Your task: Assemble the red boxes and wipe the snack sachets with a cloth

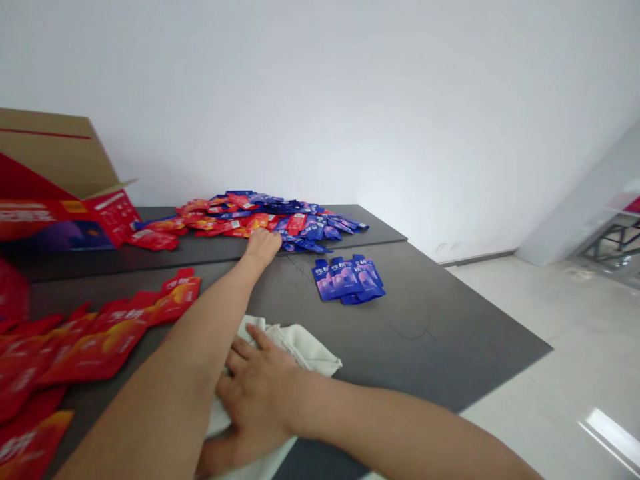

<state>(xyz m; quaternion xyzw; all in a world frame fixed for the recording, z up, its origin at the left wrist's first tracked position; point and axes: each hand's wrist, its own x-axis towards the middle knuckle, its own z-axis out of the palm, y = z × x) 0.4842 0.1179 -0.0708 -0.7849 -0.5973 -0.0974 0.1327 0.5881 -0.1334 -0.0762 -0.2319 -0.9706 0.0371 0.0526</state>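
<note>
My left hand (263, 245) reaches to the front edge of a heap of red and blue sachets (305, 223) at the back. Its fingers look curled, and what they hold, if anything, is hidden behind the hand. Beneath my left forearm, my right hand (265, 387) presses down with fingers spread on a crumpled off-white cloth (313, 350). A small overlapping group of blue-purple sachets (345, 277) lies to the right of the hands. Several red and orange sachets (95, 340) overlap in a row at the left, partly hidden by my left forearm.
An open printed cardboard box (55, 220) stands at the back left with its flaps up. The dark grey table (425, 333) has a seam across it and ends at a slanting right edge. A white wall (320, 100) rises behind; pale floor (505, 287) shows at right.
</note>
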